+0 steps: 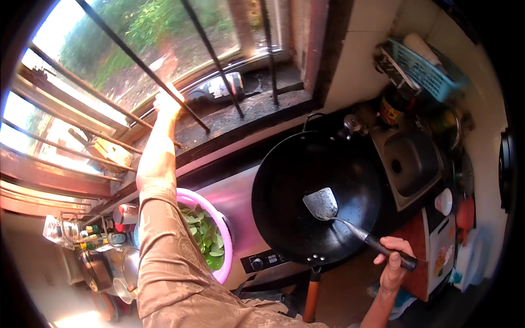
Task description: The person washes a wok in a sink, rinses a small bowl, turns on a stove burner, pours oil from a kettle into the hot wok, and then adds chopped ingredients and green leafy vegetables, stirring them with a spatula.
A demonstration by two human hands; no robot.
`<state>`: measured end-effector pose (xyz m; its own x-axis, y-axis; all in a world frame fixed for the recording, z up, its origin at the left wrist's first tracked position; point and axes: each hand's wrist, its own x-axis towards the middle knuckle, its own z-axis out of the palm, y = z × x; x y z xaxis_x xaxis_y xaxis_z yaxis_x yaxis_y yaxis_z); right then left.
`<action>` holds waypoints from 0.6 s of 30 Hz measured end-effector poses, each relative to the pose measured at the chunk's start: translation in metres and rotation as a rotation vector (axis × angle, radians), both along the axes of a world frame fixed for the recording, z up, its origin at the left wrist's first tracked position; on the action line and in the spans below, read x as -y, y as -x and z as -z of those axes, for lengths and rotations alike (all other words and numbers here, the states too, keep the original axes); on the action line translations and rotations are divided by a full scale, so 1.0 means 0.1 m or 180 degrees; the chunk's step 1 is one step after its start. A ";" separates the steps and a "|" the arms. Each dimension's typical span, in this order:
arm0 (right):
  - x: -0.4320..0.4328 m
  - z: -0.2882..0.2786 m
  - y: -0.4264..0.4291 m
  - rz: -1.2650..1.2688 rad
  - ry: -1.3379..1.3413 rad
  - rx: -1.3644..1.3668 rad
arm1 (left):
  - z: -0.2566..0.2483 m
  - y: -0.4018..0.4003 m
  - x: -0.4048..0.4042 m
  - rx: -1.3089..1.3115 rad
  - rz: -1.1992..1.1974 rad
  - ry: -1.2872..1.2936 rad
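My left hand [167,102] reaches between the iron bars at the window frame, near the neck end of a dark bottle [219,87] lying on the sill. Glare washes out its fingers, so whether they grip anything is unclear. In my right hand [393,260] is the dark handle of a metal wok spatula [322,204]. The spatula's blade is over the inside of a large black wok [287,168], which appears to have no food in it. Below my left forearm, a pink basin [226,250] holds green leaves [207,235], partly covered by my sleeve.
Window bars [213,53] stand close around my left arm. Right of the wok is a steel sink [406,164], with a blue basket [426,67] behind. The wok's wooden handle [313,295] juts toward me. A rack of jars and bottles [92,235] stands at left.
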<state>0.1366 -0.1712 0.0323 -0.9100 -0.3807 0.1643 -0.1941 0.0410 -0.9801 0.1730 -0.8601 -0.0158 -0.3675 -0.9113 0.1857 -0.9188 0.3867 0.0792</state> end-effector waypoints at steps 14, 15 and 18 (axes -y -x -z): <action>0.09 -0.17 -0.29 -0.0365 -0.0304 0.0332 | 0.49 0.01 0.34 -0.2144 0.0167 -0.0535; 0.11 -0.19 -0.32 -0.0357 -0.0286 0.0332 | 0.50 -0.03 0.42 -0.2213 0.0321 -0.0387; 0.18 -0.24 -0.41 -0.0333 -0.0333 0.0436 | 0.46 -0.16 0.50 -0.2147 0.0817 -0.0019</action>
<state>0.1778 -0.1894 0.0562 -0.8757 -0.4828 -0.0036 -0.0679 0.1305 -0.9891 0.1886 -0.9099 -0.0617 -0.3772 -0.8133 0.4430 -0.5493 0.5816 0.6000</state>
